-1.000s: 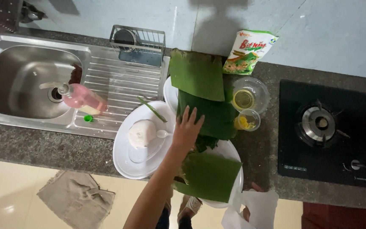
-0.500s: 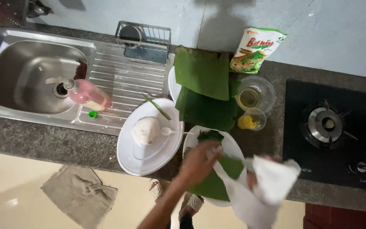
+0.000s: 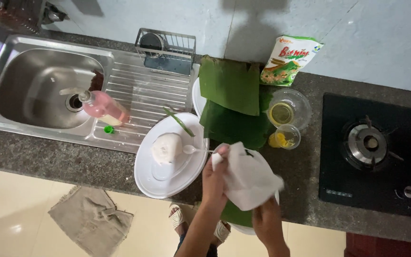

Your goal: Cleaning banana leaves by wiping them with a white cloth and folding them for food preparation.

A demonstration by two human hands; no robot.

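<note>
The fingers of the left hand [image 3: 215, 178] pinch one upper corner of a white cloth [image 3: 248, 178], thumb tip pressed against the fabric; the right hand [image 3: 267, 221] grips its lower edge from beneath, its fingers mostly hidden under the folds, so how they curl cannot be told. The single cloth is crumpled, plain white and slightly bunched, held just above a green leaf [image 3: 236, 214] lying on a white plate [image 3: 243, 229], both largely covered by it and by the hands. Just left sits one larger white plate [image 3: 170, 183] with a white lump of dough [image 3: 166, 147] and one white spoon [image 3: 193, 150]. Beyond lie two or more banana leaves [image 3: 231, 102], overlapping so the count is unsure, two clear bowls [image 3: 288, 112], one printed packet [image 3: 288, 59], one pink bottle [image 3: 103, 107] by the sink [image 3: 34, 90], and one gas burner [image 3: 369, 143] on the dark surface [image 3: 305, 166].
</note>
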